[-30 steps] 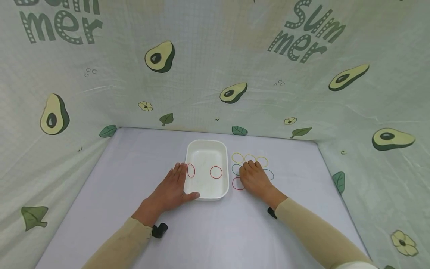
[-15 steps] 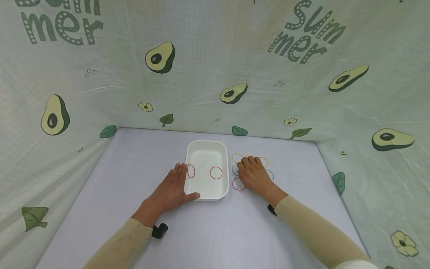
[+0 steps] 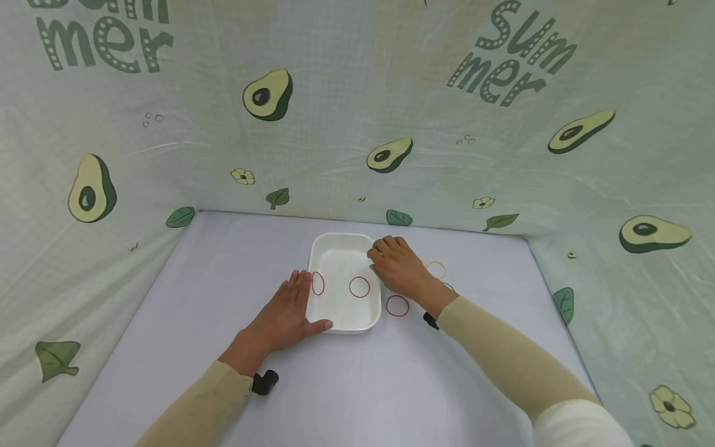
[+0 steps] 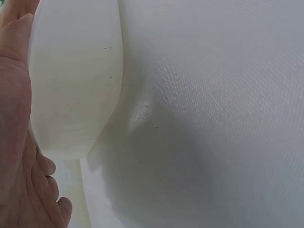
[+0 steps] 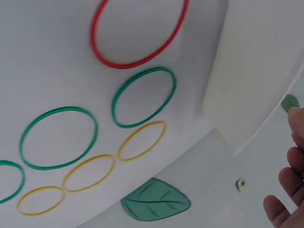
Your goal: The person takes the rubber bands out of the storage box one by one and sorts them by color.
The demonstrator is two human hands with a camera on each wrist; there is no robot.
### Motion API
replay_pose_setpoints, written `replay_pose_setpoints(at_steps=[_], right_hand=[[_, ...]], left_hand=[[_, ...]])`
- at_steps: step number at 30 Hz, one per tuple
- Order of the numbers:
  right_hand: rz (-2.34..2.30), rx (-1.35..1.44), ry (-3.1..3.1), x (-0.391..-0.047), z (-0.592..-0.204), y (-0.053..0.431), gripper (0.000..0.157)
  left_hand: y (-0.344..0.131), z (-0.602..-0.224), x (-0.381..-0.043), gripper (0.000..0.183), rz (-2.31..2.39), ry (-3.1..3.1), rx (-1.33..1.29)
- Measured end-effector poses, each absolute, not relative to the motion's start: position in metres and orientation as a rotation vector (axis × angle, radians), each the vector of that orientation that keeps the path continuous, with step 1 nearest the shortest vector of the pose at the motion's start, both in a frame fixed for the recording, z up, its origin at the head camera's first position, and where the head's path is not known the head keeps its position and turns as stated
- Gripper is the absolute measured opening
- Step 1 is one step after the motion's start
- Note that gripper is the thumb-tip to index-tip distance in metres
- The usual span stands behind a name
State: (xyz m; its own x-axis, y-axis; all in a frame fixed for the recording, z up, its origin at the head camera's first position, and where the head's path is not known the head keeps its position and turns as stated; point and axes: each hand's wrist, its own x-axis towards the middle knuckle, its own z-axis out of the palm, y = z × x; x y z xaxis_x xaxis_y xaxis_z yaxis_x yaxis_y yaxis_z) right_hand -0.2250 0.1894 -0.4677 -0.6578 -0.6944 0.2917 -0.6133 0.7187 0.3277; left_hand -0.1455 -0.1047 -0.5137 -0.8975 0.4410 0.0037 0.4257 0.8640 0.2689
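My left hand (image 3: 286, 313) lies along the left side of a white plastic tray (image 3: 343, 324), fingers straight and thumb at the front rim. Inside the tray are two red rubber bands, one red band (image 3: 360, 277) on the right and another red band (image 3: 323, 284) against the left wall. Over the tray's right rim hovers my right hand (image 3: 399, 267), fingers loosely bent, with nothing visible between them. A third red band (image 3: 398, 296) lies on the table right of the tray. Beyond it are green rubber bands (image 5: 59, 168) and yellow rubber bands (image 5: 89, 185), partly hidden by my right hand in the head view.
A white cloth covers the table (image 3: 335, 391). Behind and beside it hangs a pale green curtain (image 3: 329, 112) printed with avocados and leaves. The tray's outer wall (image 4: 76, 95) fills part of the left wrist view.
My right hand has moved left and away from me, from above the green and yellow bands to the tray's right rim. My left hand and the tray stay put.
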Motion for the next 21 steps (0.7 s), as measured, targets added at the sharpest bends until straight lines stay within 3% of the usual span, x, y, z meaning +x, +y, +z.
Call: replay_pose_setpoints(at_steps=[6, 13, 21], right_hand=[[-0.378, 1.237, -2.502, -0.232, -0.464, 0.16, 0.025], [-0.516, 1.436, -2.459, -0.239, -0.468, 0.146, 0.012], [-0.663, 1.552, -2.393, -0.246, -0.474, 0.138, 0.008]], left_hand=[[-0.105, -0.514, -0.146, 0.121, 0.42, 2.973, 0.674], [-0.107, -0.516, -0.147, 0.121, 0.406, 2.968, 0.665], [-0.107, -0.512, -0.145, 0.12, 0.416, 2.956, 0.668]])
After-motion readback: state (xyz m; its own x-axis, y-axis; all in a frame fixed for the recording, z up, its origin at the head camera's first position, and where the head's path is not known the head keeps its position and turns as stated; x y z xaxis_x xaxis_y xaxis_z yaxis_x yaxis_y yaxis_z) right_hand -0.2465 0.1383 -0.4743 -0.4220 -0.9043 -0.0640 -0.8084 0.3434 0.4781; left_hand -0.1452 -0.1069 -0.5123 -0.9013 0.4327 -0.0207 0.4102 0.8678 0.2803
